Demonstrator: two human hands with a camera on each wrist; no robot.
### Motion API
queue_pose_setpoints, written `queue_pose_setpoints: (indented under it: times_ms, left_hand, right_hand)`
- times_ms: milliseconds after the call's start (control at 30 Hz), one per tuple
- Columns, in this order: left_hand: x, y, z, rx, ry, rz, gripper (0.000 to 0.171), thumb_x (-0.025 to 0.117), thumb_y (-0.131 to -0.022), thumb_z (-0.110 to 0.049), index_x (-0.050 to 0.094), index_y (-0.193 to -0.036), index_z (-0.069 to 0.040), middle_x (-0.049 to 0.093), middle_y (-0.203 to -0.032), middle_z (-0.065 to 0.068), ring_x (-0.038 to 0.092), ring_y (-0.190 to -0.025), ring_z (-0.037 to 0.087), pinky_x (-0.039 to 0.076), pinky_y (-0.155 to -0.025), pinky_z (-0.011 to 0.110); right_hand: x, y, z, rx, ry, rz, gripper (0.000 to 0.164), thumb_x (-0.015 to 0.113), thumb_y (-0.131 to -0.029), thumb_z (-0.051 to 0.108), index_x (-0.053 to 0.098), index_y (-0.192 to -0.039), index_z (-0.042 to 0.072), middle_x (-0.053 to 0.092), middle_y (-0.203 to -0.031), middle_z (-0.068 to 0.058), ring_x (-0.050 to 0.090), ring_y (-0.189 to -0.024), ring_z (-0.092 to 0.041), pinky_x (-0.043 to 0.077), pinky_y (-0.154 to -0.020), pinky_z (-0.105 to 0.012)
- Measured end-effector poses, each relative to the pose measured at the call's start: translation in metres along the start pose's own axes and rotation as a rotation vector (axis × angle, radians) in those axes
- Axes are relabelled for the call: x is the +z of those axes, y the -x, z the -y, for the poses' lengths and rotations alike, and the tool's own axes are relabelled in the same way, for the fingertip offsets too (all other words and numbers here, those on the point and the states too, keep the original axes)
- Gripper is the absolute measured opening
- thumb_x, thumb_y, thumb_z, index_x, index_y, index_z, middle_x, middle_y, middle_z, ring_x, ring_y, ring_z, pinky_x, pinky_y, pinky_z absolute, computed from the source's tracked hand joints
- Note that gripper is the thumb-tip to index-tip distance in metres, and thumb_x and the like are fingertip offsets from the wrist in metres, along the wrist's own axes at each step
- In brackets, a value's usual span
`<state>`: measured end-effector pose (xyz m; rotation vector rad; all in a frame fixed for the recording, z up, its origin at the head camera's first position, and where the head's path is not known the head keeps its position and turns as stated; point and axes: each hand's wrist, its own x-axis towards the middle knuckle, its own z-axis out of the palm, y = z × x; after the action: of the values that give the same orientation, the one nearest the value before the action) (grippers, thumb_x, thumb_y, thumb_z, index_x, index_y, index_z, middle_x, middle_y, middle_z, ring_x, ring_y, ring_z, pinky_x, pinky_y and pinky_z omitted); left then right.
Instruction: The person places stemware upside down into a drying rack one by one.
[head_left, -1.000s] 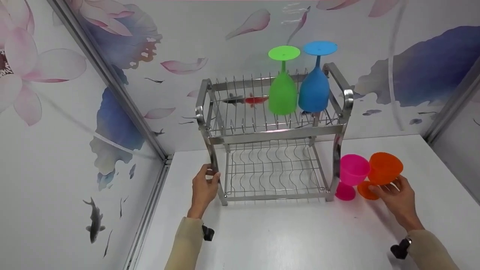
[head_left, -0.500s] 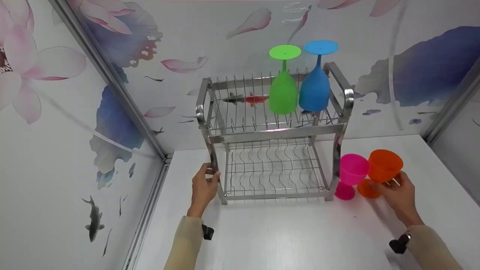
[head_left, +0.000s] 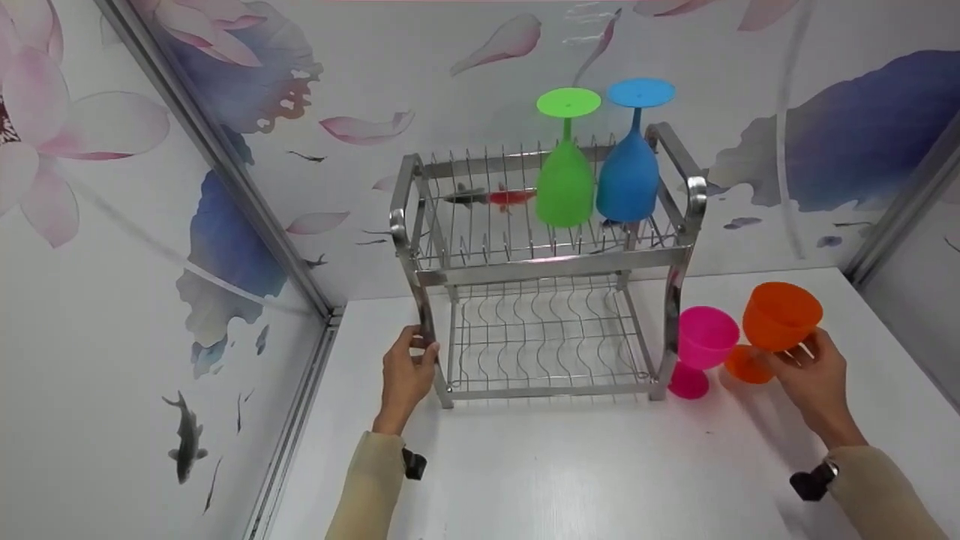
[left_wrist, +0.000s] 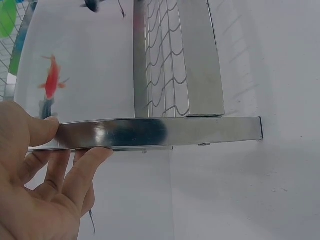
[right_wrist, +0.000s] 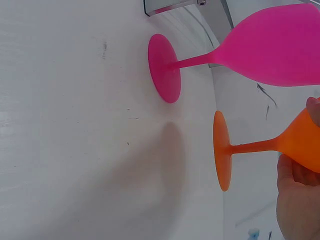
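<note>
My left hand (head_left: 407, 379) grips the left front leg of a two-tier metal dish rack (head_left: 555, 268); the left wrist view shows thumb and fingers on either side of the leg (left_wrist: 115, 134). On the right, my right hand (head_left: 814, 382) holds an orange wine glass (head_left: 782, 319) by the lower part of its bowl, upright. Its foot (right_wrist: 222, 150) looks raised off the table in the right wrist view. Beside it a pink wine glass (head_left: 707, 337) stands upright on the table, close to the rack's right leg. Green (head_left: 565, 191) and blue (head_left: 628, 184) wine glasses sit upside down on the upper tier.
The rack's lower tier (head_left: 551, 341) has wavy wires. A white table (head_left: 555, 465) lies under everything. Patterned wall panels with flowers and fish close in the back (head_left: 420, 45) and left side (head_left: 90, 315).
My right hand has lifted the orange wine glass a little and carried it right, away from the pink one. The left hand keeps its grip on the rack leg.
</note>
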<state>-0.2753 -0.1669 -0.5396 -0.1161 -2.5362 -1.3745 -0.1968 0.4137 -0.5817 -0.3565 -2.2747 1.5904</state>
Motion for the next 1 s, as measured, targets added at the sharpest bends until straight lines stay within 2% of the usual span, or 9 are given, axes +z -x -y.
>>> queue_pose_setpoints:
  times_ms: [100, 233, 400, 567, 700, 833, 1000]
  left_hand:
    - [0.001, 0.001, 0.0, -0.007, 0.003, -0.001, 0.03, 0.07, -0.104, -0.009, 0.065, -0.133, -0.006, 0.072, -0.111, 0.015, 0.079, -0.094, 0.031, 0.068, -0.08, 0.042]
    - [0.002, 0.001, 0.0, -0.009, 0.012, -0.002, 0.03, 0.07, -0.104, -0.01, 0.065, -0.133, -0.006, 0.072, -0.112, 0.015, 0.079, -0.094, 0.031, 0.068, -0.079, 0.042]
    - [0.002, 0.0, -0.001, 0.002, 0.012, -0.003, 0.029, 0.07, -0.104, -0.01, 0.065, -0.132, -0.006, 0.073, -0.111, 0.015, 0.079, -0.092, 0.031, 0.068, -0.079, 0.042]
    - [0.001, -0.001, -0.002, -0.013, 0.017, 0.006, 0.029, 0.07, -0.104, -0.01, 0.065, -0.133, -0.006, 0.073, -0.111, 0.015, 0.079, -0.092, 0.029, 0.067, -0.079, 0.041]
    - [0.0, -0.001, -0.002, -0.029, 0.034, 0.011, 0.03, 0.07, -0.104, -0.009, 0.065, -0.133, -0.006, 0.072, -0.112, 0.015, 0.078, -0.093, 0.027, 0.067, -0.081, 0.038]
    - [-0.002, -0.002, -0.002, -0.042, 0.055, -0.002, 0.03, 0.072, -0.102, -0.009, 0.066, -0.131, -0.006, 0.073, -0.114, 0.014, 0.077, -0.094, 0.026, 0.067, -0.081, 0.036]
    - [-0.005, -0.001, -0.004, -0.058, 0.066, 0.002, 0.033, 0.074, -0.101, -0.009, 0.068, -0.133, -0.005, 0.073, -0.118, 0.014, 0.078, -0.099, 0.029, 0.067, -0.082, 0.036]
  right_hand:
    - [-0.003, 0.0, 0.005, -0.029, -0.033, -0.016, 0.071, 0.079, -0.098, 0.021, 0.041, -0.158, 0.022, 0.051, -0.139, 0.017, 0.053, -0.119, 0.001, 0.05, -0.09, -0.003]
    - [-0.006, -0.001, 0.012, -0.061, -0.058, -0.045, 0.068, 0.08, -0.098, 0.015, 0.044, -0.156, 0.021, 0.053, -0.136, 0.019, 0.056, -0.119, 0.001, 0.05, -0.091, -0.002]
    - [-0.011, -0.001, 0.023, -0.069, -0.107, -0.061, 0.069, 0.08, -0.096, 0.011, 0.046, -0.156, 0.021, 0.055, -0.137, 0.017, 0.057, -0.119, 0.001, 0.05, -0.091, -0.002]
    - [-0.015, 0.001, 0.035, -0.094, -0.163, -0.062, 0.07, 0.081, -0.095, 0.007, 0.046, -0.155, 0.019, 0.057, -0.138, 0.014, 0.058, -0.12, -0.001, 0.05, -0.092, -0.002]
    - [-0.018, 0.004, 0.046, -0.132, -0.237, -0.061, 0.071, 0.081, -0.093, 0.001, 0.048, -0.154, 0.015, 0.058, -0.139, 0.009, 0.06, -0.121, -0.004, 0.049, -0.095, -0.003]
    - [-0.02, 0.007, 0.059, -0.181, -0.261, -0.052, 0.072, 0.08, -0.092, -0.004, 0.048, -0.155, 0.013, 0.059, -0.139, 0.007, 0.062, -0.122, -0.005, 0.05, -0.095, -0.004]
    - [-0.023, 0.016, 0.074, -0.247, -0.343, -0.015, 0.073, 0.077, -0.09, -0.014, 0.049, -0.154, 0.007, 0.06, -0.138, 0.001, 0.064, -0.123, -0.008, 0.052, -0.097, -0.007]
